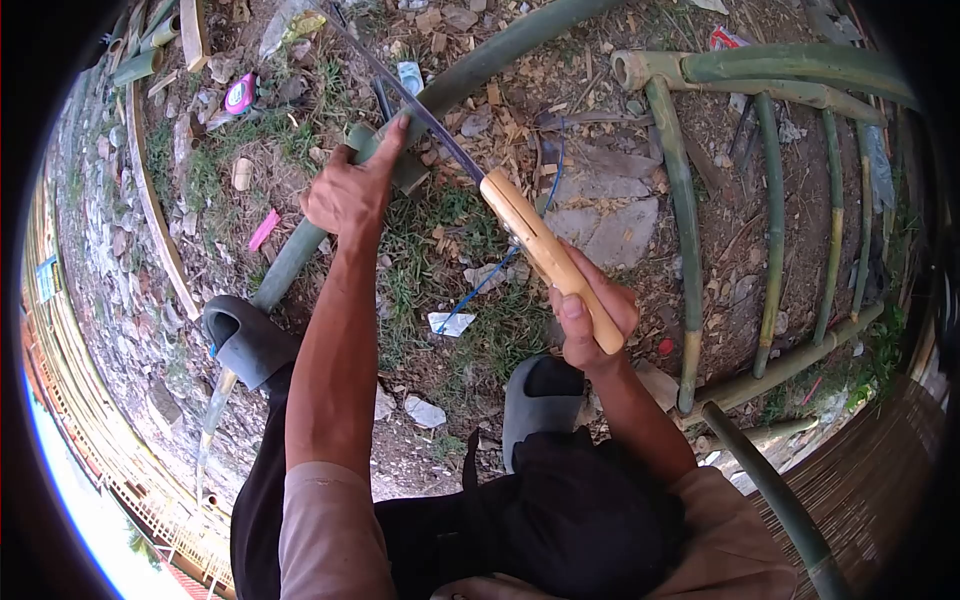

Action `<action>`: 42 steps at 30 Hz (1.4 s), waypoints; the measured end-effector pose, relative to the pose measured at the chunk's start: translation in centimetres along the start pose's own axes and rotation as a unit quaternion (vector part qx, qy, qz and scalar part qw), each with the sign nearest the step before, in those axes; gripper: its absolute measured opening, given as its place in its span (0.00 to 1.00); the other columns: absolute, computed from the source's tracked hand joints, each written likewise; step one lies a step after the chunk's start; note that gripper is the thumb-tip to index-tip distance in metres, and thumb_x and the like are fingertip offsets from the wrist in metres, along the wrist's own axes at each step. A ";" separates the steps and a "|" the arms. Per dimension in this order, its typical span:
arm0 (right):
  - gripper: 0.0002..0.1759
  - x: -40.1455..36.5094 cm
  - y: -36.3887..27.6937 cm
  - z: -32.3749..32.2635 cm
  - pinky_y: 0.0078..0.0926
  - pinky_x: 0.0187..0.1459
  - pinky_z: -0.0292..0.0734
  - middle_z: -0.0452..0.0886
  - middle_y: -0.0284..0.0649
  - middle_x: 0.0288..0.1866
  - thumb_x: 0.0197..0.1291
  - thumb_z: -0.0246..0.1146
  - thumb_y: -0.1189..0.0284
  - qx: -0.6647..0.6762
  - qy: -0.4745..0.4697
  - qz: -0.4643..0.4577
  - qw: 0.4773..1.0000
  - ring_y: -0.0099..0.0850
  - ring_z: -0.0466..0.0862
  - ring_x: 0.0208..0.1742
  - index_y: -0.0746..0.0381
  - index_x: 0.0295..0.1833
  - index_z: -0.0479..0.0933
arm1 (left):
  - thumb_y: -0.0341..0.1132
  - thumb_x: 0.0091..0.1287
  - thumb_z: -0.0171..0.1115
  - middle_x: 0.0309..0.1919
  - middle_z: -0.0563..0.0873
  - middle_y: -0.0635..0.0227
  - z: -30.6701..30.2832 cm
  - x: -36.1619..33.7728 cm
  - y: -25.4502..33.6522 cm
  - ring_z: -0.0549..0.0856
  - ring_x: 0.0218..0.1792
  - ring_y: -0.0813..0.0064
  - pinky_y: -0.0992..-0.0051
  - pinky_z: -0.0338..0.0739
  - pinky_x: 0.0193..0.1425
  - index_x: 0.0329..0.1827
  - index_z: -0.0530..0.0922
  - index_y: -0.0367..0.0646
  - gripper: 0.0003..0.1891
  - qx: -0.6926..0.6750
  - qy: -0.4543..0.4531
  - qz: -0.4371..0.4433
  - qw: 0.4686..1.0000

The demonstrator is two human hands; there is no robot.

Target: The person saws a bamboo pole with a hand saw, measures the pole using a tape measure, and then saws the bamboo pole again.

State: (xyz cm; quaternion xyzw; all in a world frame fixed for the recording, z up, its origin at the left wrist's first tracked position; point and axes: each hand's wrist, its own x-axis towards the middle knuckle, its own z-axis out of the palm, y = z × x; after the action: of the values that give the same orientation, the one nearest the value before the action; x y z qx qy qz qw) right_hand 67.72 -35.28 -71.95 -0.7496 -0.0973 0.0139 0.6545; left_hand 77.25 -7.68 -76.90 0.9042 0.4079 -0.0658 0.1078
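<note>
Crosswise, thin blade (pixel 440 130), pale wooden handle (pixel 545 250), round green bamboo (pixel 290 255).

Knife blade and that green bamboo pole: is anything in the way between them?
Nothing visible. The blade lies straight across the bamboo pole, held by its wooden handle in the right hand. The left hand grips the pole beside the crossing, its index finger very close to the blade.
</note>
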 end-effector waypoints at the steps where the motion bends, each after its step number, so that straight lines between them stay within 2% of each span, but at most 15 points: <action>1: 0.28 0.0 0.0 -0.1 0.30 0.43 0.86 0.88 0.58 0.48 0.69 0.61 0.66 -0.018 0.001 -0.018 1.000 0.40 0.91 0.40 0.81 0.62 0.77 | 0.89 0.43 0.57 0.37 0.92 0.58 0.3 -0.1 0.0 0.90 0.44 0.60 0.62 0.67 0.63 0.50 0.90 0.45 0.54 -0.003 0.030 0.005 1.000; 7: 0.28 -0.8 0.4 -1.5 0.36 0.49 0.87 0.87 0.62 0.50 0.67 0.63 0.66 -0.053 -0.015 -0.090 0.994 0.48 0.91 0.47 0.82 0.60 0.77 | 0.86 0.43 0.62 0.33 0.90 0.64 2.2 -1.7 -0.7 0.87 0.46 0.62 0.62 0.65 0.62 0.39 0.87 0.45 0.47 0.005 0.166 0.071 0.984; 11: 0.28 -1.2 1.0 -2.2 0.34 0.49 0.87 0.87 0.61 0.51 0.66 0.64 0.68 -0.043 -0.032 -0.093 0.994 0.47 0.91 0.47 0.81 0.62 0.76 | 0.86 0.45 0.61 0.39 0.90 0.61 2.0 -2.1 -0.6 0.86 0.49 0.61 0.60 0.61 0.63 0.41 0.85 0.45 0.47 0.008 0.128 0.052 0.990; 13: 0.28 -1.2 1.2 -2.3 0.34 0.49 0.87 0.87 0.61 0.50 0.66 0.64 0.68 -0.044 -0.030 -0.106 0.993 0.46 0.91 0.46 0.81 0.62 0.76 | 0.87 0.46 0.57 0.41 0.90 0.57 0.9 -1.9 -0.3 0.86 0.51 0.59 0.58 0.62 0.64 0.47 0.86 0.43 0.51 0.010 0.096 0.053 0.994; 15: 0.27 -1.3 1.4 -2.5 0.34 0.48 0.87 0.87 0.60 0.50 0.66 0.64 0.68 -0.050 -0.029 -0.120 0.991 0.46 0.91 0.46 0.80 0.62 0.76 | 0.89 0.47 0.51 0.45 0.90 0.50 -0.4 -1.3 0.0 0.87 0.53 0.57 0.56 0.62 0.66 0.53 0.86 0.40 0.57 0.041 -0.053 0.025 0.997; 16: 0.27 -1.3 1.5 -2.6 0.34 0.48 0.87 0.87 0.60 0.50 0.66 0.64 0.68 -0.046 -0.031 -0.114 0.992 0.45 0.91 0.45 0.80 0.62 0.76 | 0.91 0.46 0.48 0.48 0.89 0.45 -1.0 -1.2 0.0 0.87 0.54 0.53 0.56 0.69 0.63 0.55 0.86 0.35 0.62 0.031 -0.075 0.040 0.996; 17: 0.27 -1.2 1.6 -2.6 0.34 0.47 0.87 0.87 0.60 0.50 0.66 0.64 0.68 -0.041 -0.034 -0.110 0.993 0.44 0.91 0.45 0.80 0.62 0.76 | 0.91 0.46 0.48 0.48 0.89 0.45 -1.3 -1.0 0.3 0.87 0.54 0.53 0.56 0.69 0.63 0.55 0.86 0.35 0.62 0.028 -0.071 0.040 0.996; 19: 0.27 -1.1 1.6 -2.8 0.33 0.46 0.87 0.87 0.59 0.50 0.66 0.64 0.68 -0.037 -0.032 -0.109 0.993 0.43 0.91 0.44 0.80 0.62 0.76 | 0.90 0.50 0.46 0.54 0.88 0.44 -2.1 -0.4 0.4 0.86 0.58 0.49 0.58 0.76 0.62 0.58 0.87 0.42 0.58 0.058 -0.157 0.019 0.986; 21: 0.27 -1.3 1.6 -2.5 0.32 0.45 0.87 0.87 0.59 0.49 0.66 0.64 0.68 -0.021 -0.033 -0.103 0.994 0.42 0.91 0.43 0.80 0.62 0.76 | 0.90 0.50 0.45 0.54 0.87 0.43 -2.2 -0.1 0.3 0.86 0.58 0.48 0.57 0.77 0.61 0.56 0.88 0.40 0.59 0.058 -0.153 0.008 0.986; 24: 0.27 -1.6 1.4 -2.5 0.29 0.41 0.85 0.88 0.56 0.47 0.68 0.62 0.66 -0.024 -0.020 -0.061 0.998 0.37 0.90 0.39 0.80 0.62 0.77 | 0.94 0.43 0.46 0.50 0.89 0.44 -2.2 0.1 0.3 0.88 0.53 0.51 0.61 0.79 0.57 0.52 0.86 0.29 0.67 0.043 -0.177 0.018 0.983; 29: 0.27 -1.5 0.9 -2.3 0.26 0.36 0.82 0.88 0.53 0.41 0.69 0.61 0.67 0.031 -0.011 0.005 0.999 0.31 0.88 0.33 0.80 0.63 0.77 | 0.94 0.41 0.47 0.47 0.90 0.46 -2.1 -0.4 0.7 0.89 0.51 0.54 0.62 0.80 0.54 0.49 0.88 0.31 0.66 0.046 -0.153 -0.003 0.987; 32: 0.28 -1.8 -1.2 -3.2 0.25 0.34 0.81 0.88 0.52 0.39 0.69 0.60 0.66 0.013 -0.015 0.030 0.999 0.28 0.86 0.31 0.80 0.63 0.76 | 0.93 0.46 0.45 0.46 0.90 0.47 -1.9 -0.6 0.6 0.89 0.51 0.54 0.61 0.79 0.54 0.49 0.89 0.35 0.62 0.055 -0.151 0.000 0.987; 34: 0.29 -3.1 -2.0 -4.4 0.25 0.33 0.81 0.88 0.52 0.38 0.69 0.60 0.65 -0.011 -0.028 0.052 0.998 0.27 0.86 0.30 0.80 0.63 0.76 | 0.94 0.41 0.48 0.39 0.91 0.49 -1.3 -0.3 0.3 0.90 0.45 0.55 0.63 0.80 0.47 0.43 0.90 0.35 0.62 0.046 -0.128 -0.002 0.991; 39: 0.31 -7.6 -2.7 -8.0 0.23 0.31 0.81 0.87 0.48 0.33 0.67 0.58 0.62 -0.004 -0.007 0.062 0.998 0.25 0.85 0.27 0.81 0.62 0.76 | 0.94 0.40 0.49 0.33 0.90 0.53 -0.9 -0.6 0.2 0.90 0.38 0.58 0.63 0.78 0.38 0.37 0.90 0.35 0.61 0.030 -0.101 0.005 0.994; 42: 0.35 -5.9 -2.6 -6.4 0.24 0.26 0.71 0.78 0.41 0.27 0.70 0.57 0.57 -0.005 -0.011 0.073 0.997 0.24 0.74 0.24 0.81 0.66 0.72 | 0.95 0.39 0.49 0.31 0.89 0.55 -0.5 -0.6 -0.1 0.89 0.35 0.59 0.64 0.75 0.34 0.34 0.90 0.37 0.60 0.034 -0.087 0.003 0.996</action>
State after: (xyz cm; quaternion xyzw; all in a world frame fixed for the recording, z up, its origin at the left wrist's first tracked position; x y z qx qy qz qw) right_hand 62.59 -42.16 -69.14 -0.7577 -0.0496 0.0692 0.6471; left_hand 76.83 -7.91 -76.32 0.8993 0.3919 -0.1581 0.1124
